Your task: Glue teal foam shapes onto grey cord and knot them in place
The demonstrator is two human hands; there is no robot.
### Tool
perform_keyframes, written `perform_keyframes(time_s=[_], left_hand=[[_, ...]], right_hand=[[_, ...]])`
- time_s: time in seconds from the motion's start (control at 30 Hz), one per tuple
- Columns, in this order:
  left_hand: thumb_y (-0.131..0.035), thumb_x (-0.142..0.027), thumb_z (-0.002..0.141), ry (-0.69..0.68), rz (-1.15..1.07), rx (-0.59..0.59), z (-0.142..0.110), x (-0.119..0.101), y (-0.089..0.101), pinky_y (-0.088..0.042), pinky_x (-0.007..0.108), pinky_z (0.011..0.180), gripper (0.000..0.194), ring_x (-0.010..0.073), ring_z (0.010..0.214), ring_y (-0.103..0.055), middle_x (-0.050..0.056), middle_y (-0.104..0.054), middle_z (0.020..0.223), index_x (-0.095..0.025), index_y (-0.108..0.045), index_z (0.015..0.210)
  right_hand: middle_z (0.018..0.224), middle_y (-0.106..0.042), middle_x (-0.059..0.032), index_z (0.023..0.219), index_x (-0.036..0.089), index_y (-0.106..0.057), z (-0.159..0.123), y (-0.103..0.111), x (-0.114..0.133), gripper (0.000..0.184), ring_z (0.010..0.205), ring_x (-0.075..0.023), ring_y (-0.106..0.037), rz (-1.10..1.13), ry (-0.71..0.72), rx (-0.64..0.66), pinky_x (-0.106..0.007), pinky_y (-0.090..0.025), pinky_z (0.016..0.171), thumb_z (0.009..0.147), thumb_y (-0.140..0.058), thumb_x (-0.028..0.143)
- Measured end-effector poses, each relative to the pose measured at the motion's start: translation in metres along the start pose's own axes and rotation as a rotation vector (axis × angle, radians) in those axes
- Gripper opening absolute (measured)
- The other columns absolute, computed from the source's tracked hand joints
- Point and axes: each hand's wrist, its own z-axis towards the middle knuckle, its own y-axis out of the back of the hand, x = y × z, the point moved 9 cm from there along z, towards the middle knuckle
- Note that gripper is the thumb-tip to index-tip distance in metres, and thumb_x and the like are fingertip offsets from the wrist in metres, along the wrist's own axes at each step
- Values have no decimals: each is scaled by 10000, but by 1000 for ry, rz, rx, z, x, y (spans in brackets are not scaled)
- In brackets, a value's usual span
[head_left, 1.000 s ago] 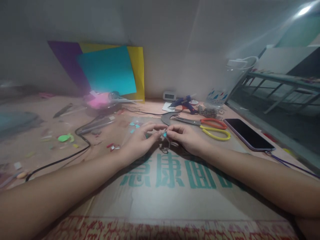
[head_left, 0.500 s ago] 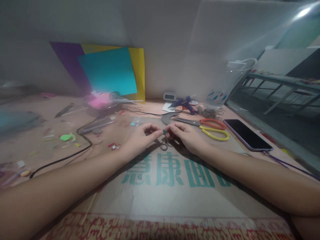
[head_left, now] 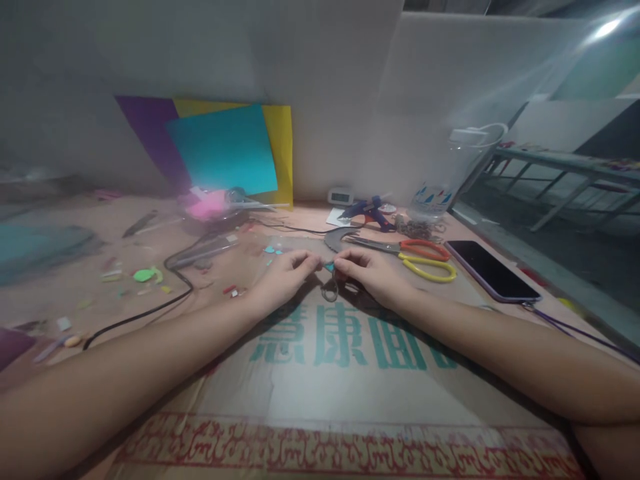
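Both hands meet over a cardboard sheet (head_left: 310, 393) printed with green characters. Between their fingertips is a small teal piece (head_left: 330, 266), with a metal key ring (head_left: 329, 292) hanging just below it. My right hand (head_left: 367, 270) pinches the piece from the right with thumb and forefinger. From the left, my left hand (head_left: 293, 273) closes thumb and forefinger at the piece's edge. The fingertips partly hide how piece and ring are joined. Small light-blue cutouts (head_left: 270, 250) lie behind my left hand.
Scissors (head_left: 425, 257) with orange and yellow handles, a glue gun (head_left: 367, 210) and a heap of metal rings (head_left: 417, 227) lie behind my right hand. A phone (head_left: 493, 270) is at right. A black cord (head_left: 150, 310) and foam scraps (head_left: 145, 275) spread left. Coloured sheets (head_left: 225, 150) lean on the wall.
The view has shifted slightly. Both hands stay together at the same spot; the fingers have adjusted around the teal piece, and the ring below it has turned.
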Motion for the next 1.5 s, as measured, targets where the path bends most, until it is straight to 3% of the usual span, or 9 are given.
perform_keyframes(time_s=[0.23, 0.53, 0.63, 0.77, 0.97, 1.1, 1.27, 1.4, 1.5], left_hand=[[-623, -459, 834, 30, -33, 17, -1, -5, -3, -506, 292, 691, 281, 192, 753, -653, 38, -698, 782, -183, -660, 797], [-609, -406, 852, -15, -88, -15, -3, -9, 0, -518, 303, 709, 217, 189, 788, -655, 31, -681, 829, -191, -639, 863], [-628, -400, 836, -23, -57, -25, -5, -9, 2, -513, 304, 704, 204, 180, 754, -636, 27, -676, 812, -198, -653, 841], [-650, -397, 812, 4, -90, -21, -5, -7, 2, -494, 277, 656, 216, 166, 721, -634, 25, -684, 817, -185, -653, 856], [-638, -356, 827, -26, -65, -21, -5, -7, 1, -508, 288, 712, 187, 178, 759, -648, 28, -684, 810, -175, -654, 872], [-619, -320, 842, -72, -52, -9, -4, -8, -1, -514, 292, 767, 170, 184, 848, -651, 45, -691, 901, -170, -648, 918], [-602, -319, 837, 8, -124, -22, -2, 0, -1, -527, 301, 753, 206, 188, 843, -662, 56, -697, 927, -166, -636, 971], [-553, -289, 835, 92, -134, -33, -2, 6, 1, -527, 305, 739, 211, 188, 785, -675, 34, -703, 809, -171, -688, 946], [-585, -344, 837, 71, -29, 19, -2, 4, -3, -532, 341, 811, 252, 221, 856, -692, 59, -741, 880, -166, -722, 951]], right_hand=[[591, -547, 49, 781, 171, -595, 2, 3, -6, 411, 448, -63, -399, -50, -31, -12, -209, -297, 420, 748, -741, 554], [634, -565, 21, 798, 138, -656, 6, 7, 0, 526, 555, -88, -489, -4, 26, -45, -226, -348, 522, 777, -657, 664], [573, -539, 46, 769, 146, -632, 5, -1, -9, 446, 490, -75, -454, 56, -49, 34, -218, -317, 487, 747, -742, 578], [638, -639, -3, 834, 149, -634, 1, -16, -19, 440, 582, -131, -607, 168, -143, 168, -233, -387, 531, 744, -762, 560], [687, -644, -11, 802, 145, -638, 0, -21, -14, 450, 606, -125, -603, 140, -119, 230, -253, -433, 578, 750, -752, 577], [667, -628, 2, 764, 149, -630, 3, -16, -8, 484, 605, -117, -572, -46, -50, 186, -250, -421, 578, 697, -773, 607], [640, -592, 16, 757, 161, -609, 4, -7, -4, 498, 554, -97, -498, -94, -46, 74, -239, -367, 522, 696, -742, 637], [569, -533, 42, 752, 186, -597, 2, -3, 2, 402, 486, -90, -427, -163, -16, 29, -235, -313, 465, 767, -704, 573], [598, -560, 34, 774, 193, -602, 2, -3, -1, 374, 475, -88, -419, -174, 0, 33, -236, -311, 457, 803, -665, 561]])
